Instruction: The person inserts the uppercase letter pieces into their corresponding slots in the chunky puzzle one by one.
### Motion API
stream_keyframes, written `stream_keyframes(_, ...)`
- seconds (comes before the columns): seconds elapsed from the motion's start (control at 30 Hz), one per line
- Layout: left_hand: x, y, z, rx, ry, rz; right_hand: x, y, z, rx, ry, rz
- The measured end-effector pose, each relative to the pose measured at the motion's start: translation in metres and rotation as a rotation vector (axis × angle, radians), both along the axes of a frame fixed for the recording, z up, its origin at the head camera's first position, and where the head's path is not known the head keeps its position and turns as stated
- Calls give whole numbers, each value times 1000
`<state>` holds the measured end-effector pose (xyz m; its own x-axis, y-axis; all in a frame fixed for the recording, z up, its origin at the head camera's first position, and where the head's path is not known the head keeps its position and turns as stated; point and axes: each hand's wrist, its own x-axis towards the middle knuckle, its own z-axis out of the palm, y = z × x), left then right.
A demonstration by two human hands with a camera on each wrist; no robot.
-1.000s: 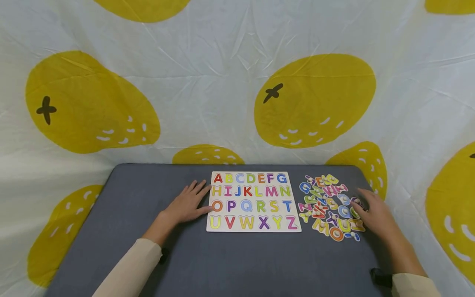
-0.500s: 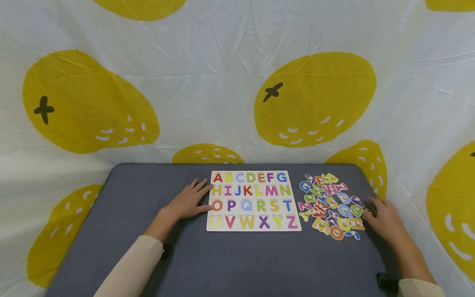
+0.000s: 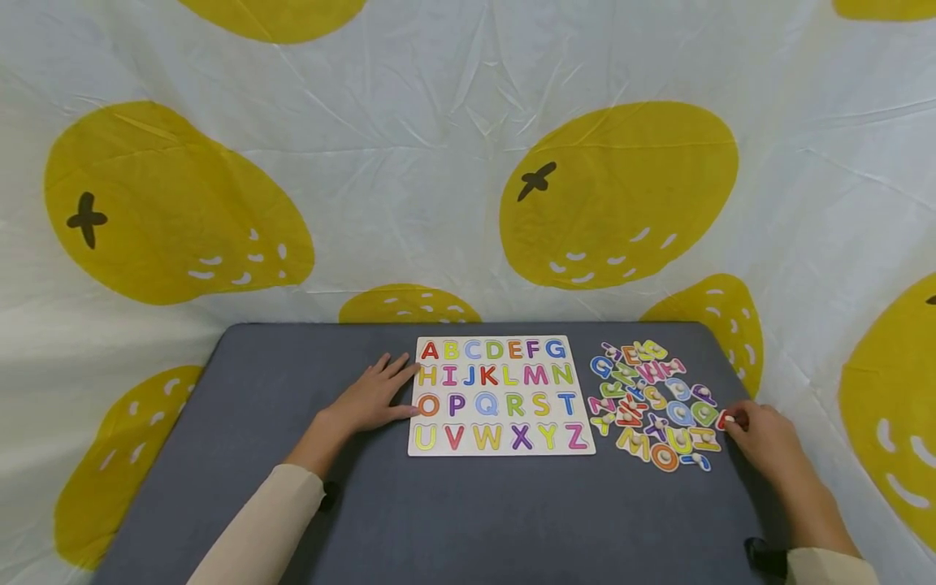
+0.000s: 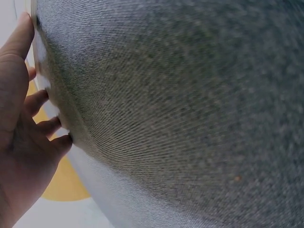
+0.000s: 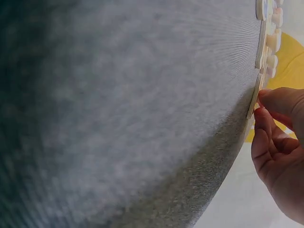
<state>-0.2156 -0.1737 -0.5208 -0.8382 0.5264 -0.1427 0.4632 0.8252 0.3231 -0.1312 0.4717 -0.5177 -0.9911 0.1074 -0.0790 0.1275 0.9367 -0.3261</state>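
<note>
A white alphabet puzzle board [image 3: 504, 449] with colored letters A to Z lies on the table. My left hand [image 3: 368, 396] rests at its left side, fingers spread, with thumb and fingertips on the board's edge. The left wrist view shows these fingers [image 4: 35, 102] low against the cloth. My right hand [image 3: 768, 439] is at the right end of the loose letter pieces. Its thumb and fingers pinch a small red letter piece [image 3: 722, 420], mostly covered by the fingertips. In the right wrist view this piece [image 5: 253, 99] lies flat at the table surface, under the fingertips.
Several knobbed letter pieces lie heaped right of the board, among them an orange O [image 3: 665, 457], a yellow M [image 3: 632, 444] and a green D [image 3: 704, 414]. The grey table [image 3: 512, 520] ends just beyond the right hand. A lemon-print curtain [image 3: 409, 203] hangs behind.
My right hand has moved right and toward me, off the pile, uncovering purple and green pieces. Its fingers have closed on the red letter piece. My left hand stays in place.
</note>
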Motion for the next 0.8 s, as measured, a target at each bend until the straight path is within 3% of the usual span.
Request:
stream_keyframes(0.2, 0, 0, 0, 7, -12, 2, -2, -4, 9, 8, 43, 32)
stream_keyframes(0.4, -1, 0, -3, 24, -4, 0, -5, -19, 30, 3, 122, 58)
stream_keyframes(0.57, -2, 0, -5, 29, 12, -2, -13, -42, 42, 7, 148, 121)
stream_keyframes(0.8, -1, -1, -5, 18, 16, -7, -25, -90, 48, -7, 167, 215)
